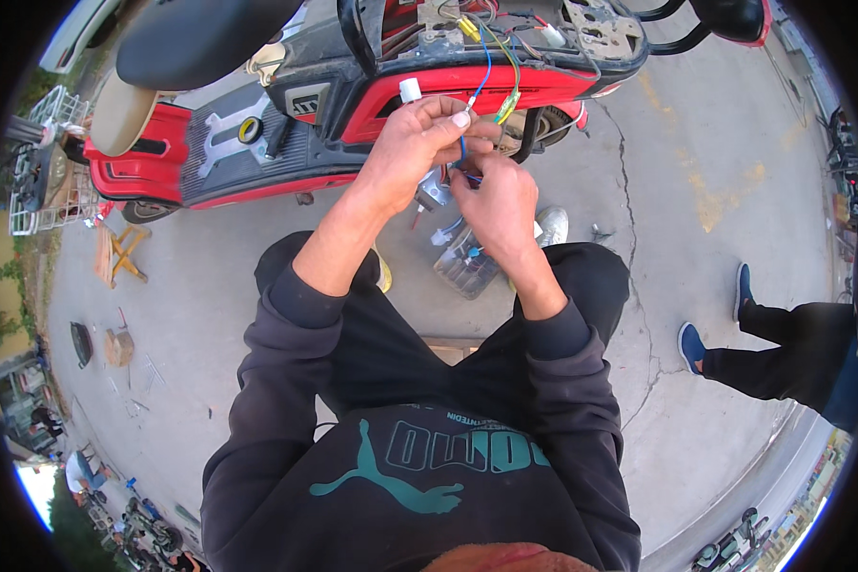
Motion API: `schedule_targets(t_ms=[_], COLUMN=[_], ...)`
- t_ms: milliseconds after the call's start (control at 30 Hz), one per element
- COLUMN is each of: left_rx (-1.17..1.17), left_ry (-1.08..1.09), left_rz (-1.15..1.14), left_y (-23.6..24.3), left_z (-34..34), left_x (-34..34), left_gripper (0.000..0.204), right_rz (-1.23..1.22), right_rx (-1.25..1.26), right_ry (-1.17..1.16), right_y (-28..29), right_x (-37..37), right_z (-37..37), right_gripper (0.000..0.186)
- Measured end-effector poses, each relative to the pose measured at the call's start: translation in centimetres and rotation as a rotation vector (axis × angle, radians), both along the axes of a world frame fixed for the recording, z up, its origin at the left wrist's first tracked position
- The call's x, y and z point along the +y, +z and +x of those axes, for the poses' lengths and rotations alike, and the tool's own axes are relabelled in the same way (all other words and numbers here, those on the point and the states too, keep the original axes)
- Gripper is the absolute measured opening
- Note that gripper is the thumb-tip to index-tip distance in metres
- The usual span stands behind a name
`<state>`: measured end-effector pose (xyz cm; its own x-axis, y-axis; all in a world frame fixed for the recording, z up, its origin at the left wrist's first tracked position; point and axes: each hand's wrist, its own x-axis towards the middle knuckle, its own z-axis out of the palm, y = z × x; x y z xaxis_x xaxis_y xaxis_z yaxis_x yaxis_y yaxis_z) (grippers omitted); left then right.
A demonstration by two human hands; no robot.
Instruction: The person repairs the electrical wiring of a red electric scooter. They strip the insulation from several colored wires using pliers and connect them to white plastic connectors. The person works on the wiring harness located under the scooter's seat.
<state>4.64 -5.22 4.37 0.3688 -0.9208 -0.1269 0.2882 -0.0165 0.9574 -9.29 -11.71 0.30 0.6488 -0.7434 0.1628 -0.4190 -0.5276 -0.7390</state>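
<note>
Beside the red electric scooter (pixel 448 100), both of my hands are raised over its open rear wiring. My left hand (pixel 415 148) pinches a blue wire (pixel 488 71) between thumb and fingers, close to a small pale connector on it. Just below and to the right, my right hand (pixel 498 202) is closed with its fingertips on the lower part of the blue wiring; its exact grip is partly hidden. A yellow-green wire (pixel 516 76) with a greenish connector runs down next to my left fingertips. Behind my hands, a grey boxy part (pixel 433 194) with wires hangs partly hidden.
A clear compartment box (pixel 467 275) of small parts sits on the ground between my feet. A roll of tape (pixel 250 130) lies on the scooter's footboard. A wooden folding stool (pixel 122 254) stands left. At right are another person's legs (pixel 782 351) in dark trousers.
</note>
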Motion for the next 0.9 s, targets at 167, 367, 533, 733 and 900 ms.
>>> schedule_targets(t_ms=[167,367,533,733,900], left_rx=[-0.201,-0.285,-0.285,-0.205,-0.109], left_ry=[-0.012,-0.049,0.028,0.158,0.181], left_rz=[-0.110,-0.078,0.004,-0.073,-0.067], left_y=[-0.7,-2.7,-1.3,-3.3,-2.7], left_z=[-0.7,-1.7,-3.0,-2.5,-2.4], left_x=[0.8,2.5,2.2,1.4,2.1], left_gripper=[0.029,0.036,0.030,0.015,0.018], right_rz=[-0.209,-0.018,0.012,0.534,0.612], right_rx=[-0.204,-0.219,-0.207,-0.603,-0.559], right_ry=[-0.037,-0.103,-0.175,-0.167,-0.099], right_y=[1.5,2.3,3.3,2.2,1.4], right_x=[0.6,0.3,0.1,-1.3,0.5], right_z=[-0.9,-0.7,-0.3,1.5,0.4], right_gripper=[0.014,0.015,0.018,0.024,0.025])
